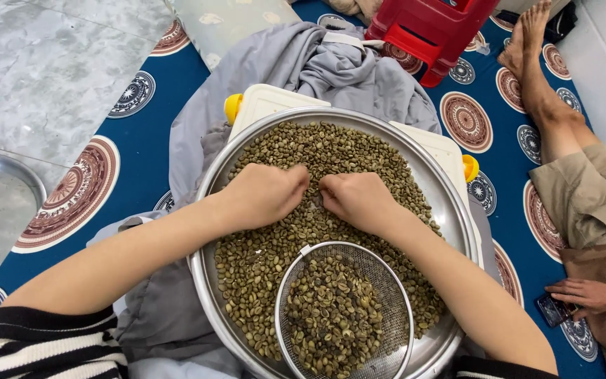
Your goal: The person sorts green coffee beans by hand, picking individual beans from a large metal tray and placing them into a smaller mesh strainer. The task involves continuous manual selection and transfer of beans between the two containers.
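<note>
On the round steel tray (450, 210), the landmark for all positions below, lies a single spread layer of greenish-brown beans (331, 151). The layer covers most of the tray floor; bare metal shows along the far-right rim and the near-left rim.

Near side of tray: a round wire-mesh sieve (394, 281) sits inside the rim, resting on the bean layer. It holds its own heap of beans (327, 316), piled toward its left half; its right part shows bare mesh. A short tab on the sieve rim points toward the tray centre. The sieve is round, with no clear long axis; its mouth faces up.

Tray centre: both hands rest on the beans, knuckles up, fingers curled under. Left hand (264, 193) is closed narrow, fingertips pressed into the beans; right hand (355, 200) likewise, narrow and pinched. Thumbs nearly meet, just apart. Whether either hand pinches a particular bean cannot be told. Forearms run from the tray's near corners in toward the centre, the right one passing beside the sieve.

Under the tray: a white plastic box lid (268, 98) with yellow clips, sticking out at the far side. Grey cloth (317, 63) lies beneath and beyond it, on a blue patterned mat (142, 147).

Beyond the tray, far right: a red plastic stool (429, 28). Right of the tray: another person's bare leg (548, 105) and hand (587, 295), well apart. Left of the tray, off the mat: the edge of a second steel tray (1, 210).
</note>
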